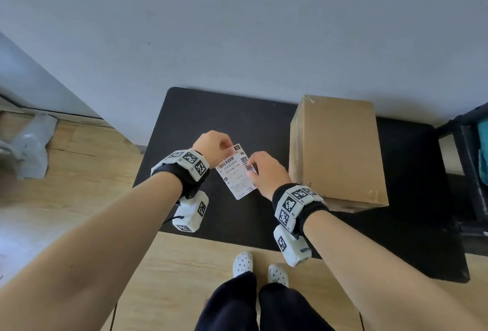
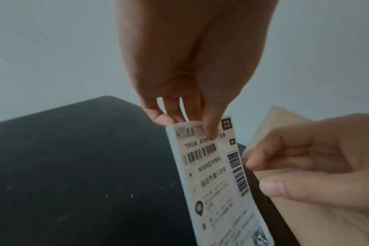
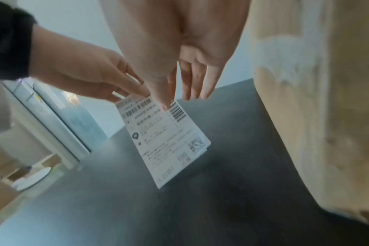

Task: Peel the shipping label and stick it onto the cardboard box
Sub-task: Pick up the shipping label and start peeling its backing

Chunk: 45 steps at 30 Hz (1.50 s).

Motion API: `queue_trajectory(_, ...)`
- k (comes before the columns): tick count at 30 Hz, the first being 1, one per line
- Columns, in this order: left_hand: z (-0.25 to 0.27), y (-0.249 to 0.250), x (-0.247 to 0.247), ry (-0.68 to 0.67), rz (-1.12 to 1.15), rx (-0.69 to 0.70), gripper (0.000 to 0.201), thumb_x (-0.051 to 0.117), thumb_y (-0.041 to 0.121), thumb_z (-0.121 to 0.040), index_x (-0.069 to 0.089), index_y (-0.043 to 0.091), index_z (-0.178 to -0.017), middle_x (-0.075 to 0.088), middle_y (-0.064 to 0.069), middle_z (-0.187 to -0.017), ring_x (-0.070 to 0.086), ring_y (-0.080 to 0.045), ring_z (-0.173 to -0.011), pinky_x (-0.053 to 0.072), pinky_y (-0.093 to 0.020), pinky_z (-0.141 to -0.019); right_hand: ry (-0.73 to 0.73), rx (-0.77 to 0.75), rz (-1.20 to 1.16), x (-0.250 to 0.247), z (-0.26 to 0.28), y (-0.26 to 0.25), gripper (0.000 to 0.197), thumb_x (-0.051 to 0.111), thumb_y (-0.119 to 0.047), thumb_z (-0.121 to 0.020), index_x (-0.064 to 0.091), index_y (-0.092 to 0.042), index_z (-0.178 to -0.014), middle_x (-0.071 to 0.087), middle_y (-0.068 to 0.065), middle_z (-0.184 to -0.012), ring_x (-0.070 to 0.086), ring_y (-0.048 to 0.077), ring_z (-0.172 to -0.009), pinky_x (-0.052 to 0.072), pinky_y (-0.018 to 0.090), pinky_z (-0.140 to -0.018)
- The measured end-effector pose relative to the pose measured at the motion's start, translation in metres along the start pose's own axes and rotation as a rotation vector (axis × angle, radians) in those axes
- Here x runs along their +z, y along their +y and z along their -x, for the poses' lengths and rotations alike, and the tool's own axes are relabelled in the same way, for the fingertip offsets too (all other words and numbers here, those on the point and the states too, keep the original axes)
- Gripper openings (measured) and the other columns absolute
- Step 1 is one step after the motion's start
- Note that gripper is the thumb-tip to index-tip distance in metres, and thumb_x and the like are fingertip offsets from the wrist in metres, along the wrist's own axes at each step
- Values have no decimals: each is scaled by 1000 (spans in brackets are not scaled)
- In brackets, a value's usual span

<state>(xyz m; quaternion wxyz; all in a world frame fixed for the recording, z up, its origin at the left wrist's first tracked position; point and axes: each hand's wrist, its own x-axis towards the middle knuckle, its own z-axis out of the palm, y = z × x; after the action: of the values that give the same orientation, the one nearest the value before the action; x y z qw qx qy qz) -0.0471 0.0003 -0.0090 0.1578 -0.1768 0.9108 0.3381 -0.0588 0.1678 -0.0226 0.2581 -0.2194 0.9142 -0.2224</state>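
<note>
Small print on the white barcoded shipping label (image 1: pixel 235 171) was too blurred to read; the left-wrist frame cut off its lower end. The right hand (image 1: pixel 266 172) hid the label's right edge, so contact there could not be judged. The tall brown cardboard box (image 3: pixel 318 106) was smeared and cropped in the right-wrist view.

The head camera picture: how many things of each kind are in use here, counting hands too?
Hands: 2, left hand and right hand
Shipping label: 1
Cardboard box: 1
Black mat: 1
Total: 5
</note>
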Motion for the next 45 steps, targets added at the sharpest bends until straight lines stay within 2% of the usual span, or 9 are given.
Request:
queue_trajectory(6, 22, 20, -34, 36, 52, 84, 8, 66, 21, -86, 67, 14, -82, 70, -5, -87, 66, -19, -82, 54, -32, -77, 81, -35, -199, -45, 3, -22, 33, 56, -18, -90, 48, -21, -121, 64, 1, -105, 64, 20, -95, 54, 42, -88)
queue_trajectory(9, 31, 31, -44, 51, 36, 117, 11, 68, 20, -84, 71, 10, -85, 73, -9, -89, 67, -21, -84, 55, -34, -80, 133, -99, -212, -64, 7, -33, 18, 56, -21, -91, 61, -19, -108, 69, 1, -98, 66, 20, -90, 55, 38, -84)
queue_trajectory(12, 38, 40, -50, 61, 11, 138, 14, 68, 23, -84, 73, 9, -85, 67, 0, -78, 62, -14, -77, 50, -24, -69, 172, -140, -202, -76, 9, -39, 12, 58, -21, -90, 67, -18, -97, 72, 2, -97, 66, 19, -89, 55, 38, -83)
queue_trajectory(20, 55, 46, -66, 16, -71, 121, 16, 62, 14, -85, 76, 9, -85, 72, -5, -72, 59, -6, -57, 54, -27, -77, 259, -153, -96, -100, 8, -44, 14, 56, -22, -91, 67, -16, -97, 49, -14, -69, 50, 9, -67, 41, 29, -69)
queue_trajectory(25, 63, 47, -70, -19, -59, 137, 16, 62, 12, -82, 76, 8, -78, 69, 1, -65, 57, -4, -55, 51, -24, -73, 246, -162, -119, -103, 10, -50, 14, 53, -24, -92, 65, -17, -97, 69, 0, -90, 62, 18, -82, 52, 35, -75)
queue_trajectory(33, 60, 46, -65, 56, 50, 148, 18, 58, 18, -89, 72, 10, -81, 78, -10, -85, 63, -9, -62, 54, -27, -80, 178, -64, -434, -90, 10, -52, 32, 64, -19, -86, 54, -14, -116, 71, 9, -102, 69, 23, -95, 54, 34, -76)
queue_trajectory(38, 57, 45, -60, 65, 144, 127, 17, 55, 14, -93, 69, 4, -94, 74, -3, -80, 62, -5, -57, 45, -15, -56, 189, -48, -533, -84, 12, -50, 50, 67, -16, -84, 46, -14, -130, 71, 10, -109, 66, 22, -101, 50, 31, -84)
queue_trajectory(42, 55, 45, -59, 83, 226, 132, 15, 55, 10, -93, 68, 5, -90, 72, -5, -77, 58, 0, -47, 42, -12, -52, 197, -63, -605, -79, 13, -48, 67, 68, -16, -83, 34, -15, -141, 73, 7, -108, 65, 19, -105, 44, 27, -92)
queue_trajectory(45, 55, 46, -59, 101, 279, 132, 14, 59, 13, -91, 68, 7, -83, 73, -7, -77, 58, -6, -53, 43, -12, -52, 201, -98, -586, -78, 14, -48, 47, 71, -15, -81, 54, -13, -125, 73, 8, -103, 67, 19, -100, 50, 34, -97)
